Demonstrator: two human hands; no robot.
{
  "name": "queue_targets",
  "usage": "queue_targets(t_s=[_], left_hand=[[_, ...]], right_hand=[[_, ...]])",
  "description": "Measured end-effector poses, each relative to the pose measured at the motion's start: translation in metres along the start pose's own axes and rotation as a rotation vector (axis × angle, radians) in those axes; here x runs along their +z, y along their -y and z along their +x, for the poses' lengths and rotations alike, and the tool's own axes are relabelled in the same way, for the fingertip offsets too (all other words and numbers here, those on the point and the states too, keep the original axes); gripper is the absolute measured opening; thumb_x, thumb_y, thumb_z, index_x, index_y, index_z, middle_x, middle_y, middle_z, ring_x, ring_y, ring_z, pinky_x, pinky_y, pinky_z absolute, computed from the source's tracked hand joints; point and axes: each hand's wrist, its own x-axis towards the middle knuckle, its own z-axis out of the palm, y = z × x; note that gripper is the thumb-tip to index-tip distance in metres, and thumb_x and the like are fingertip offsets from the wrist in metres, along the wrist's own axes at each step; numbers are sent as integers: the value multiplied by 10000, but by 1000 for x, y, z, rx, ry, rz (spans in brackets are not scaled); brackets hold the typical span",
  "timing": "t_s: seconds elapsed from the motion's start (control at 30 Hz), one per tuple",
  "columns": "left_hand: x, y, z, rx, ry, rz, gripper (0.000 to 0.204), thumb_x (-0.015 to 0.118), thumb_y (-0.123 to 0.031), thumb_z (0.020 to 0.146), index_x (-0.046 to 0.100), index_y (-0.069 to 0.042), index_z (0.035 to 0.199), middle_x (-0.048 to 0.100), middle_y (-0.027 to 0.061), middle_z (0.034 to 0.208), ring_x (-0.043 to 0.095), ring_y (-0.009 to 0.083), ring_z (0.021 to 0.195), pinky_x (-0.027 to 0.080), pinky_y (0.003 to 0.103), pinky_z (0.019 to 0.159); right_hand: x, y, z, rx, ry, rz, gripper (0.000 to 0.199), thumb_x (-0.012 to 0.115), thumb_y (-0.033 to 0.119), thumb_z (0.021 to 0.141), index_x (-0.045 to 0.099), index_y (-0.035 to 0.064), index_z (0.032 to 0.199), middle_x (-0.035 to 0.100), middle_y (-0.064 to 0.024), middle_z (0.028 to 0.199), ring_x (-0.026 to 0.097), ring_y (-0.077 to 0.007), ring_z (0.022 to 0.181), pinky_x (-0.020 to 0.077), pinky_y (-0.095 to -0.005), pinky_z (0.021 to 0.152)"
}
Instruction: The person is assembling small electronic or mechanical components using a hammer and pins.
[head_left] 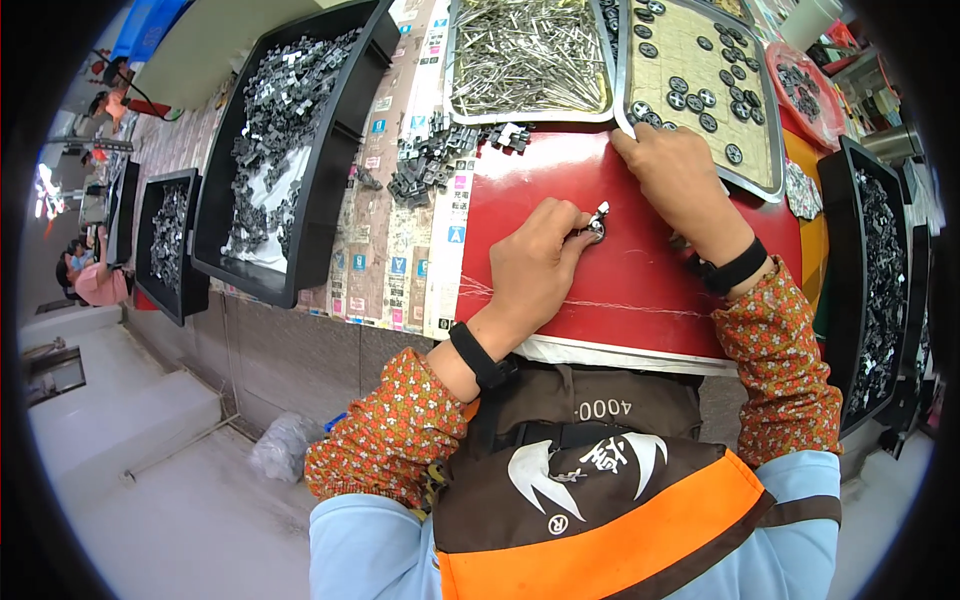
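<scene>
Metal fitting (597, 226) sits pinched in the closed left hand (535, 262) on the red mat (520, 180). Right hand (675, 175) curls, empty as far as shown, at the disc tray (690, 60), probably fetching; seating the next piece likely needs careful alignment.

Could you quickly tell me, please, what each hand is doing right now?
Left hand: closed, pinching a small metal part on the red mat.
Right hand: fingers bent at the metal tray's rim; whether it holds anything cannot be told.
</scene>
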Motion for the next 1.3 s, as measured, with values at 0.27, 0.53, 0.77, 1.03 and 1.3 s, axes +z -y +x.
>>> queue_targets(t_s=[0.27, 0.53, 0.77, 1.03, 1.3], left_hand=[[-5, 0, 1, -26, 10, -45, 139, 774, -108, 869, 660, -78, 942, 658, 59, 863, 656, 238, 706, 492, 340, 602], [-3, 6, -2, 1, -24, -70, 130, 755, -146, 878, 661, -93, 951, 666, 59, 887, 688, 262, 757, 514, 376, 619], [-1, 10, -4, 25, -46, -67, 129, 748, -139, 877, 680, -104, 981, 677, 59, 909, 696, 271, 785, 532, 380, 636], [-2, 9, -5, 24, -43, -62, 132, 742, -124, 875, 662, -99, 977, 676, 62, 920, 699, 277, 812, 538, 387, 651], [-3, 12, -4, 36, -26, -49, 130, 728, -108, 879, 640, -98, 974, 668, 61, 918, 690, 287, 817, 531, 399, 648]], right_hand=[[-22, 7, -9, 40, 22, 328, 177, 636, 37, 878, 565, 44, 1041, 629, -144, 897, 678, -376, 786, 516, -473, 631], [-44, 54, -36, 241, -52, 829, 179, 697, -28, 887, 604, 7, 1036, 639, -163, 942, 657, -330, 833, 521, -378, 730], [-39, 70, -46, 208, -156, 754, 218, 700, -63, 867, 645, 2, 1068, 654, -147, 946, 673, -312, 845, 538, -374, 746], [-41, 76, -46, 229, -170, 761, 211, 700, -72, 861, 664, 8, 1053, 671, -138, 957, 684, -293, 838, 544, -354, 728], [-36, 82, -47, 51, -273, 510, 222, 698, -70, 864, 669, 3, 1071, 672, -156, 977, 693, -322, 830, 549, -383, 694]])
